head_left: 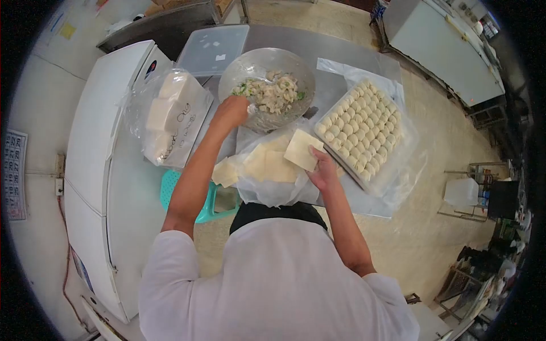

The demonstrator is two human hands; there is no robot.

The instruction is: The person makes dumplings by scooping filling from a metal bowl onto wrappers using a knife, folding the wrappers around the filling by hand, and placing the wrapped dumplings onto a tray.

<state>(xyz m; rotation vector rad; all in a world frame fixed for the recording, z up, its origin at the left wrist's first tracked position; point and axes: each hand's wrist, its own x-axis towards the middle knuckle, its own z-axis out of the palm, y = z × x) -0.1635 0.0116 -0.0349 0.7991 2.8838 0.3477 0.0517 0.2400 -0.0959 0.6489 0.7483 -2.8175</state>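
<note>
My left hand (230, 113) is closed at the near left rim of a wide metal bowl (227, 71). What its fingers grip is too small to make out. Inside the bowl lies a pale, chunky filling (276, 94) with green bits. In my right hand (325, 173) is a square dough wrapper (303, 150), pinched at its right edge. More wrappers (264, 165) are spread on plastic sheeting in front of my body. Right of the bowl, a tray (348, 161) carries rows of folded dumplings (364, 128).
A plastic bag of wrapped white blocks (168, 113) sits left of the bowl, near a white freezer (108, 131). A clear plastic lid (213, 48) lies behind. A turquoise stool (207, 207) stands below the table's near left edge. Plastic film (406, 165) hangs around the tray.
</note>
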